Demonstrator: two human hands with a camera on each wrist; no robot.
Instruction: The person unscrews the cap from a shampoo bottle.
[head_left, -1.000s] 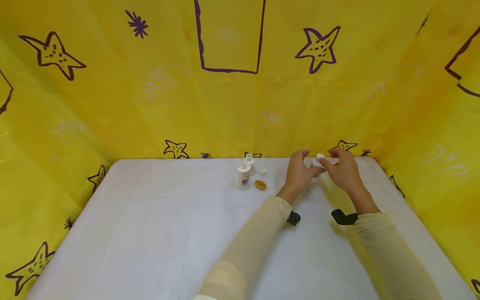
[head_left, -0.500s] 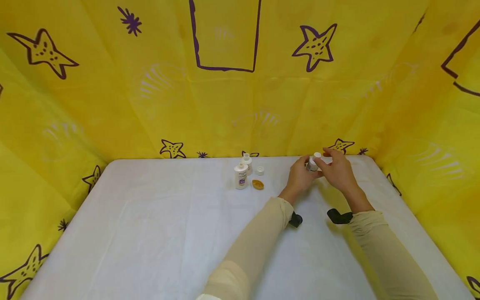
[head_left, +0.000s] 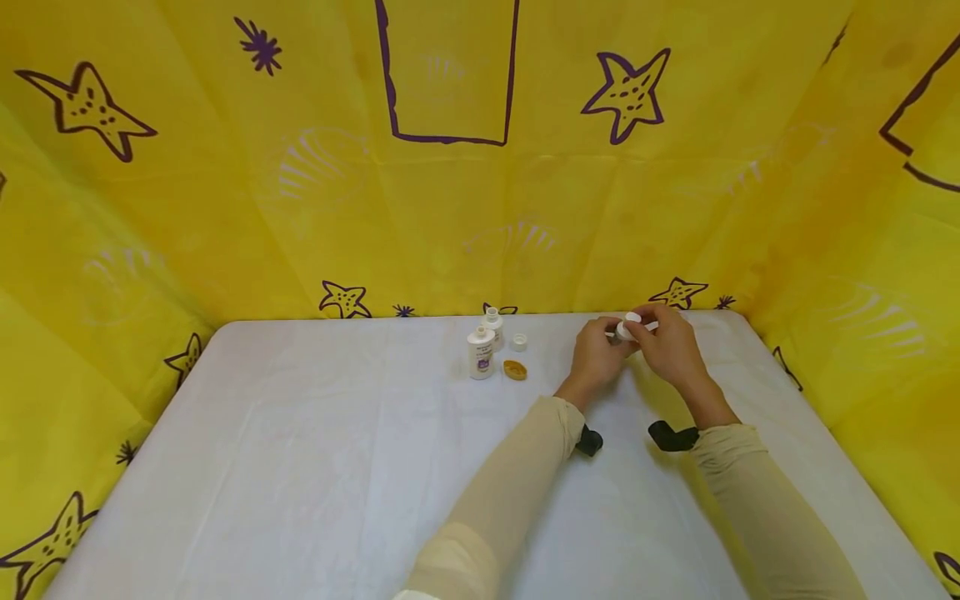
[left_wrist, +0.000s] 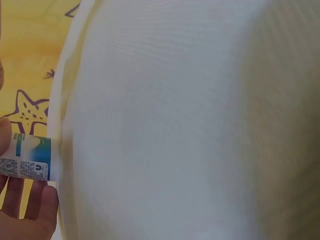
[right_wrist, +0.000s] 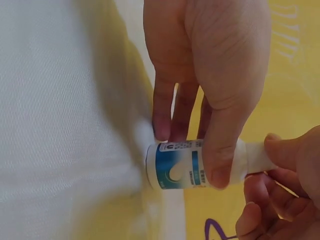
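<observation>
My left hand [head_left: 595, 357] holds a small white bottle [right_wrist: 175, 166] with a blue-green label round its body, near the back edge of the table. The thumb and fingers of my right hand [head_left: 670, 348] pinch the white cap [right_wrist: 258, 157] at its top. In the left wrist view, the label [left_wrist: 36, 156] shows between the left thumb and fingers. From the head view, the hands hide most of this bottle. Whether its base touches the tabletop, I cannot tell.
Left of the hands, two uncapped white bottles stand close together, a nearer one [head_left: 481, 354] and a farther one [head_left: 492, 320]. Beside them lie a loose white cap [head_left: 519, 342] and an orange-brown oval piece [head_left: 515, 370]. A yellow patterned curtain [head_left: 442, 217] rises behind the white-covered table [head_left: 300, 450].
My left hand has curled round the bottle, which has shifted and tilted slightly. My right fingers have moved in from beside the bottle onto its cap. The view has shifted a little.
</observation>
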